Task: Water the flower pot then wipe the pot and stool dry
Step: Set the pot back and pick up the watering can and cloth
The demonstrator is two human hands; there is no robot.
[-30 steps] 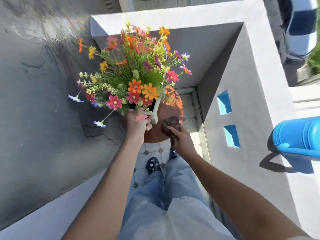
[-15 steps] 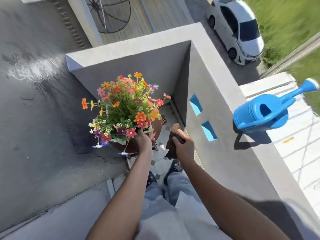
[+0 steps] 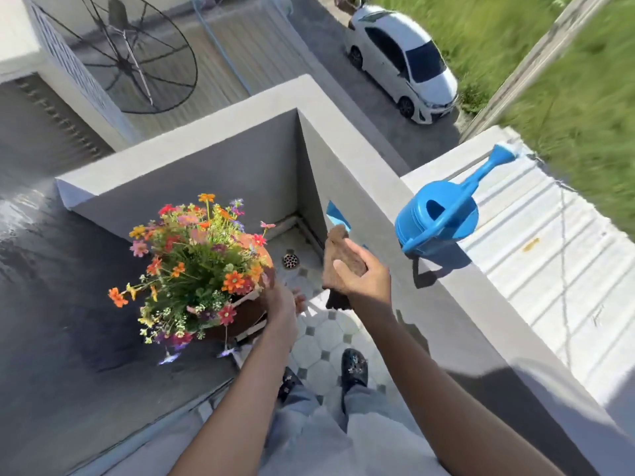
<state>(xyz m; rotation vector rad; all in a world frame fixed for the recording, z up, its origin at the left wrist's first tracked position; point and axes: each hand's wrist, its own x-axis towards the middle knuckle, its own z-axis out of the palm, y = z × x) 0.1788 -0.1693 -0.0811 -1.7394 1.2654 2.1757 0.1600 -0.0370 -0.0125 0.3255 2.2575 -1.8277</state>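
Note:
A pot of mixed orange, red and pink flowers (image 3: 202,262) stands on a round brown stool (image 3: 245,319) in the balcony corner. My left hand (image 3: 283,300) is against the pot's right side, its fingers blurred and spread, not wrapped around anything. Held up to the right of the pot, well above the tiled floor, is my right hand (image 3: 366,274). It grips a brown cloth (image 3: 338,261) that hangs down from the fist. A blue watering can (image 3: 436,219) sits on top of the parapet wall, right of the cloth.
The grey parapet wall (image 3: 385,201) closes the corner at the back and right, with blue openings in it. A floor drain (image 3: 291,261) lies behind the stool on the tiled floor (image 3: 319,341). My feet in dark shoes (image 3: 354,367) stand just below. A wet dark wall runs along the left.
My right hand has lifted the cloth off the stool and up toward the right wall. My left hand has loosened from the pot. The view has pulled back and up.

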